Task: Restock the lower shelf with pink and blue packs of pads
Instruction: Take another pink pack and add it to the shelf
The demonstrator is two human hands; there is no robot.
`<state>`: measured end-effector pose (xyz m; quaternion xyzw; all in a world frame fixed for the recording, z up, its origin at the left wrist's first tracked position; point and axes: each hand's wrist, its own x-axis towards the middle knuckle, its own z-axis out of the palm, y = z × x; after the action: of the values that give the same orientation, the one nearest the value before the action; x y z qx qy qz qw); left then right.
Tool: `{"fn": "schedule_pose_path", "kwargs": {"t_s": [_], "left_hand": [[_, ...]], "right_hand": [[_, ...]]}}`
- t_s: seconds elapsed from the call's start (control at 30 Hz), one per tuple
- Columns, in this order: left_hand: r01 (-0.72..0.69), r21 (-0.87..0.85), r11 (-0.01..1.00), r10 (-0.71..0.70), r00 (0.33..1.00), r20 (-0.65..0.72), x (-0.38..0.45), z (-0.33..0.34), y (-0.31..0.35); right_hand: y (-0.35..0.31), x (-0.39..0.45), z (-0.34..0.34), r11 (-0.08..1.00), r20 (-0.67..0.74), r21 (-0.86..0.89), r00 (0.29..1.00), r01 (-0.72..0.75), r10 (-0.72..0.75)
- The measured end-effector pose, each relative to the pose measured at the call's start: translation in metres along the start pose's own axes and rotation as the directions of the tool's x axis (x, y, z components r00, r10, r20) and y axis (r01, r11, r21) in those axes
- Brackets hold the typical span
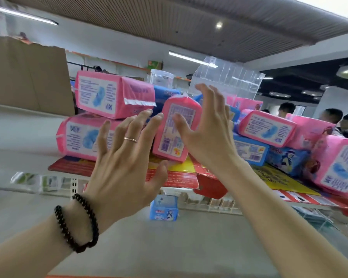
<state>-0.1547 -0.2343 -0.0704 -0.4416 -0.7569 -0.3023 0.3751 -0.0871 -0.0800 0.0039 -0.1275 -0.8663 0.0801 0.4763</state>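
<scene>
Upright pink pack, white label side out, is stood on the red-yellow card on the shelf. It is flanked by left hand and right hand, fingers spread, nothing gripped. Pink packs are stacked left of it; a blue pack lies right; a small blue pack sits below.

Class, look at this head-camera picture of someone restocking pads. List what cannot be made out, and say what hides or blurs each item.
- Print on the upright pink plastic pack: blurred, and partly covered by the right hand and the left hand.
- Blue packs behind the pink stack: mostly hidden by pink packs.
- Pink pack at far right: cut off by the frame edge.
- Small blue pack on the lower shelf: label too small to read.
</scene>
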Motion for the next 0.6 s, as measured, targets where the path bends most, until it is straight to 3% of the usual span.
{"fn": "schedule_pose_path", "kwargs": {"t_s": [0.07, 0.2, 0.37, 0.47, 0.6], "left_hand": [[0.016, -0.008, 1.000, -0.016, 1.000, -0.024, 0.002, 0.005, 0.002], [0.048, -0.024, 0.999, -0.049, 0.998, -0.042, 0.002, 0.009, 0.009], [0.059, -0.013, 0.998, -0.059, 0.997, -0.058, 0.000, 0.009, 0.009], [0.039, -0.012, 0.999, -0.039, 0.999, -0.037, 0.000, 0.007, 0.008], [0.021, -0.009, 1.000, -0.022, 0.999, -0.045, 0.007, 0.009, 0.015]], "right_hand": [[-0.005, 0.018, 0.009, 1.000, 0.014, 0.007, 1.000, -0.015, 0.015], [-0.007, 0.040, 0.024, 0.987, 0.106, -0.143, 0.990, -0.073, 0.089], [0.002, 0.045, 0.018, 0.985, 0.098, -0.105, 0.984, -0.137, 0.147], [0.018, 0.044, -0.008, 0.976, 0.152, -0.015, 0.964, -0.219, 0.218], [0.048, 0.033, -0.035, 0.893, 0.212, 0.282, 0.931, -0.350, 0.298]]}}
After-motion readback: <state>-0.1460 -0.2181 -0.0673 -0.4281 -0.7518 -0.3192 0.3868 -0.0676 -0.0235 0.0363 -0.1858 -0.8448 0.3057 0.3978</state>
